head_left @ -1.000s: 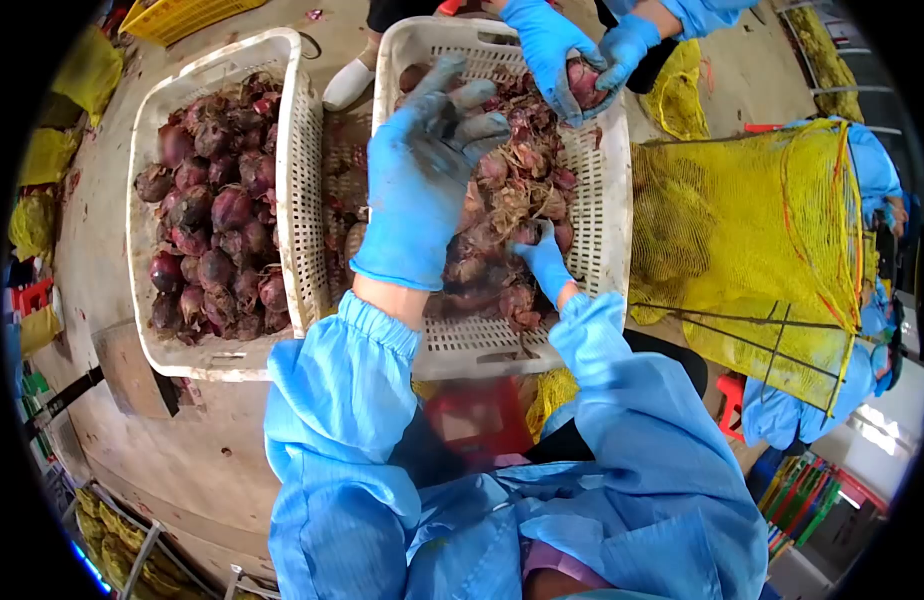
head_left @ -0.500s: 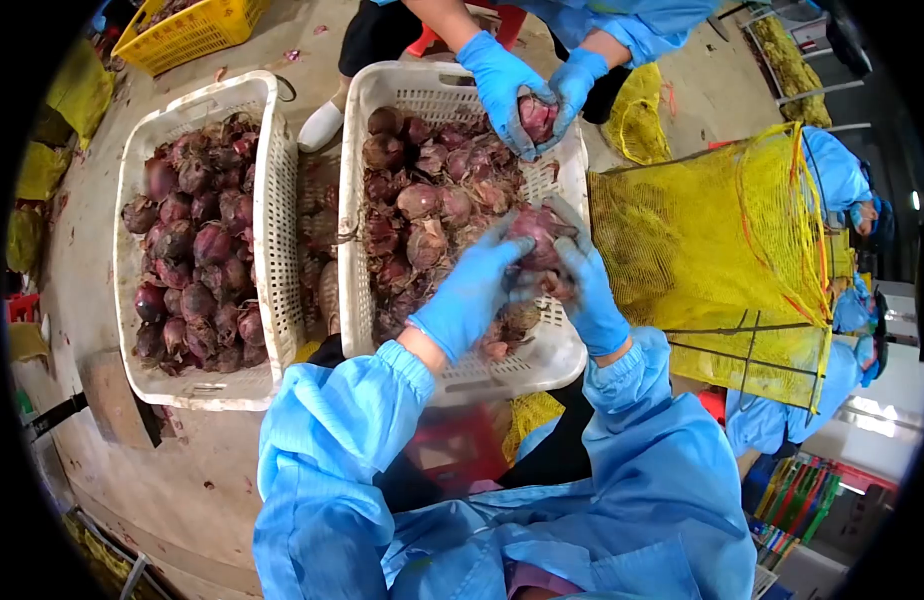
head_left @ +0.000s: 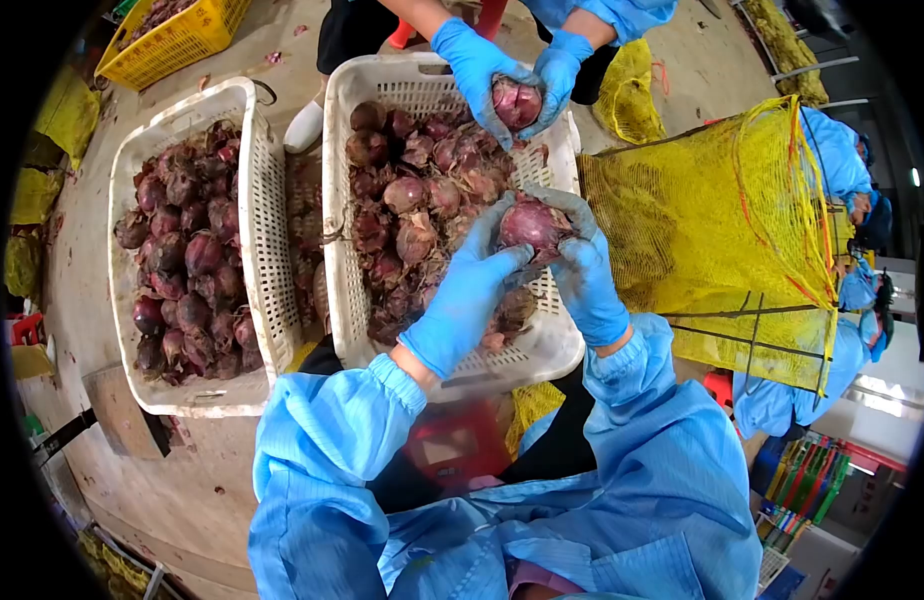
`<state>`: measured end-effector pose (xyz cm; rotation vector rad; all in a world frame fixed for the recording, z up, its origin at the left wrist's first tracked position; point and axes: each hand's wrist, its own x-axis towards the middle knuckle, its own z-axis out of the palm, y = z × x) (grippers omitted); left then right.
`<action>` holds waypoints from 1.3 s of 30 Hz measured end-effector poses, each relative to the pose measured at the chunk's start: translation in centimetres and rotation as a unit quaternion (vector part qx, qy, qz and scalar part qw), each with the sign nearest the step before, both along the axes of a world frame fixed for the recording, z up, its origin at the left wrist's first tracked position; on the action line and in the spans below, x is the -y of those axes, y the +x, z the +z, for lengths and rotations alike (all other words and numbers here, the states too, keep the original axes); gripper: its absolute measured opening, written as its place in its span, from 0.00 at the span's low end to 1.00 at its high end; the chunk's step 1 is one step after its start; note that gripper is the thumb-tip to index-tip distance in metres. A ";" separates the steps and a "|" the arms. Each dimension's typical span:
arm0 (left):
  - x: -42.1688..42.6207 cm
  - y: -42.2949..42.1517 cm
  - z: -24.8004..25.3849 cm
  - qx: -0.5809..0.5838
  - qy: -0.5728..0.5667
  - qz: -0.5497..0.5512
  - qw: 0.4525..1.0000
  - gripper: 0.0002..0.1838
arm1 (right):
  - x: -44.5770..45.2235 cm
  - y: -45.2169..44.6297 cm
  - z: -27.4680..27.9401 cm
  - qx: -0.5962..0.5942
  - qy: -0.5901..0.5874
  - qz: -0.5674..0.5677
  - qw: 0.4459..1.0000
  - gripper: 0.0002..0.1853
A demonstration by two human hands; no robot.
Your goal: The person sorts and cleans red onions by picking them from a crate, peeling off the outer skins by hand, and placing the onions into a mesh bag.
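Note:
Between my two blue-gloved hands is a large red onion [head_left: 534, 230], held over the right side of a white plastic crate [head_left: 334, 250]. My left hand [head_left: 470, 285] grips the onion from the left, its thumb across the lower side. On the other side, my right hand [head_left: 587, 275] has its fingers curled round the onion. Below and left of my hands, many red onions [head_left: 416, 240] with dry, loose skins lie in the crate. Across from me, a co-worker's gloved hands [head_left: 557, 75] hold another red onion [head_left: 517, 103] over the far end of the same crate.
A second white crate [head_left: 250, 230] full of red onions stands at the left. To the right, a yellow mesh bag [head_left: 712, 230] reaches up to the crate's side. A yellow crate [head_left: 182, 45] sits at the far left, and a red stool [head_left: 457, 445] is below me.
The onion in my hands has turned, and its smooth purple side now shows. The co-worker's onion also shows more of its surface. The whole view has shifted slightly.

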<state>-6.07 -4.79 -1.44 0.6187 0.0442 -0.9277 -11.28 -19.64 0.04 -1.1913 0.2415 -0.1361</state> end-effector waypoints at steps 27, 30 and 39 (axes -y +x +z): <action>-11.6 5.2 -1.4 -0.115 0.054 0.210 0.969 0.24 | 5.8 -0.7 1.7 -0.020 -0.091 0.040 0.995 0.30; -19.2 7.4 -2.5 -0.146 -0.061 0.390 0.907 0.32 | 7.5 -1.6 1.5 0.020 -0.091 0.004 0.996 0.26; -12.7 4.0 -2.2 0.136 0.226 0.302 0.916 0.25 | 9.8 -2.7 4.4 0.063 0.088 -0.068 0.992 0.21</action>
